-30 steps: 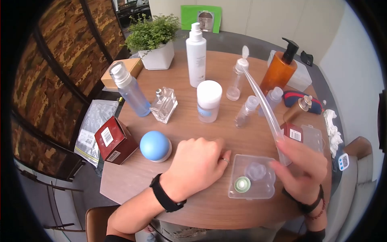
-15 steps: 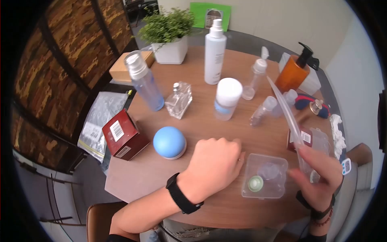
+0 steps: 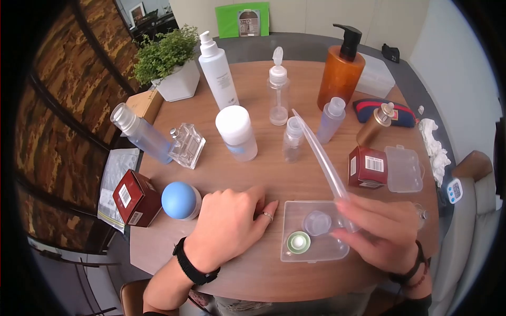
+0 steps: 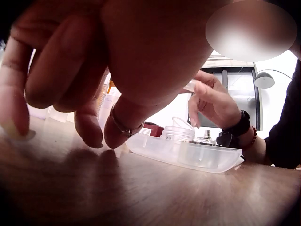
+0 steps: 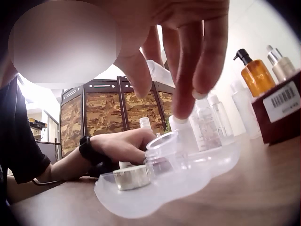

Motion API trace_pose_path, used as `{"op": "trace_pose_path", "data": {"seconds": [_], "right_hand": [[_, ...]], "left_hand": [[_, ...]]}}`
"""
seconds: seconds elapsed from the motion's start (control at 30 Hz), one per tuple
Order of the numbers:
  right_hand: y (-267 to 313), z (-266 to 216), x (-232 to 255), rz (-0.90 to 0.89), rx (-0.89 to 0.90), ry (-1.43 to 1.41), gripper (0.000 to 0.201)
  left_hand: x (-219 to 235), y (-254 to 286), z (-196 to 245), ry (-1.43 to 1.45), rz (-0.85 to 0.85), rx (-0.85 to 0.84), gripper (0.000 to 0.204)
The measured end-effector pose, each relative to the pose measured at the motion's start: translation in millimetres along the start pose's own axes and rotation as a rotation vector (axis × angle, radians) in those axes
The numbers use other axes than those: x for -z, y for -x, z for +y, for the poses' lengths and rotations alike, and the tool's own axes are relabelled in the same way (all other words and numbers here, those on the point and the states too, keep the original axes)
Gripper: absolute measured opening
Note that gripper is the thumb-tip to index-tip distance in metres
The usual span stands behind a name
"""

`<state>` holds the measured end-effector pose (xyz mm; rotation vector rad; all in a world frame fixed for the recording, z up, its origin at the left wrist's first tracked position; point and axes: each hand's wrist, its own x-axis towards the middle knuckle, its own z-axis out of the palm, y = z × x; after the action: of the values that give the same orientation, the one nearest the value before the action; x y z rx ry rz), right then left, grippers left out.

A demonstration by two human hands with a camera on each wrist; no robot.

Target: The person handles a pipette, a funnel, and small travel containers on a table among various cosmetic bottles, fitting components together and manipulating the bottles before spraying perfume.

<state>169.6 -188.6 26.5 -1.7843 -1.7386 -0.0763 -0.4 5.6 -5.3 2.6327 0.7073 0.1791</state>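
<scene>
My right hand (image 3: 382, 231) pinches a long, clear tapered plastic tube (image 3: 327, 166), like a pipette, between thumb and fingers. Its thin end points up and away, overlapping a small clear bottle (image 3: 293, 143) in the head view. Below that hand lies a shallow clear plastic tray (image 3: 316, 256). A small clear jar (image 3: 317, 223) and a round green-rimmed cap (image 3: 299, 242) sit in it; from the right wrist, the cap (image 5: 131, 177) shows a metallic side. My left hand (image 3: 226, 226) rests left of the tray, fingers loosely bent with tips down at the tabletop (image 4: 70, 188), holding nothing.
A blue-domed container (image 3: 179, 200) and a dark red box (image 3: 136, 197) stand left. Behind are a white-lidded jar (image 3: 234, 125), a glass perfume bottle (image 3: 187, 147), a flip-cap bottle (image 3: 278, 95) and an amber pump bottle (image 3: 340, 76). Another red box (image 3: 366, 167) stands right.
The head view has swung right and back left. My right hand and the tube have shifted slightly left, nearer the tray. The left hand keeps its place on the table.
</scene>
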Motion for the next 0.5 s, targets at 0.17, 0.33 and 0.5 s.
{"op": "trace_pose_path", "data": {"seconds": [0.17, 0.33, 0.5], "right_hand": [[11, 10, -3, 0.315, -0.054, -0.124, 0.048], [14, 21, -3, 0.321, -0.144, -0.082, 0.050], [18, 26, 12, 0.248, -0.169, -0.054, 0.050]], "left_hand": [[-3, 2, -5, 0.053, 0.037, -0.070, 0.027], [-2, 2, -1, -0.007, -0.002, -0.022, 0.026], [-3, 2, 2, -0.013, 0.013, -0.015, 0.026]]}}
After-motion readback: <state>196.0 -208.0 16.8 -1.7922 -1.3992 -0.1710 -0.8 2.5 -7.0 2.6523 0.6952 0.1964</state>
